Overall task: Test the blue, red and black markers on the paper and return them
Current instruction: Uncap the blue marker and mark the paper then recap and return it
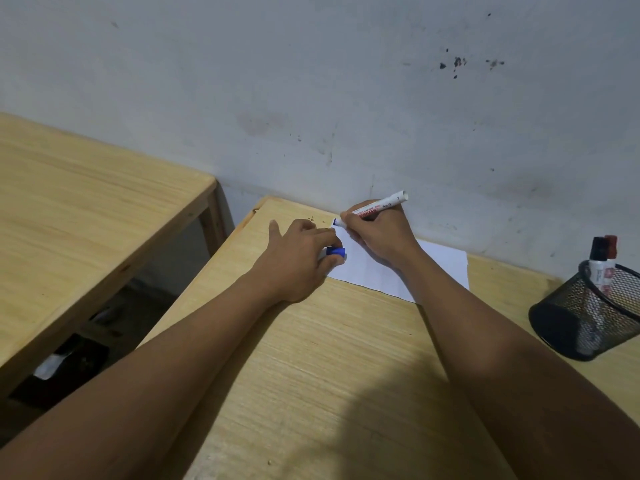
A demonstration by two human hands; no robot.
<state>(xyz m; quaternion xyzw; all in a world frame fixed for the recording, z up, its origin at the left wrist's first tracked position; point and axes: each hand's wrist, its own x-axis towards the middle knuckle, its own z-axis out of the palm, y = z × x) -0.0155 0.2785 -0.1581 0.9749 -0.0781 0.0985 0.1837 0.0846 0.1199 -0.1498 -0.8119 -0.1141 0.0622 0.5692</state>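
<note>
One marker out: we note the blue marker (377, 206) gripped in right hand (379, 233) fingers, tip at paper (398, 268).
Left hand (298, 258): fingers closed on blue cap (336, 251), pinning sheet.
Advice: we recommend short, light strokes.

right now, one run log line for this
step: blue marker test | right hand: writing on paper | left hand: holds blue cap

Dim, flat indoor light, soft shadow on near desk (346, 393), wide-angle edge bending
</note>
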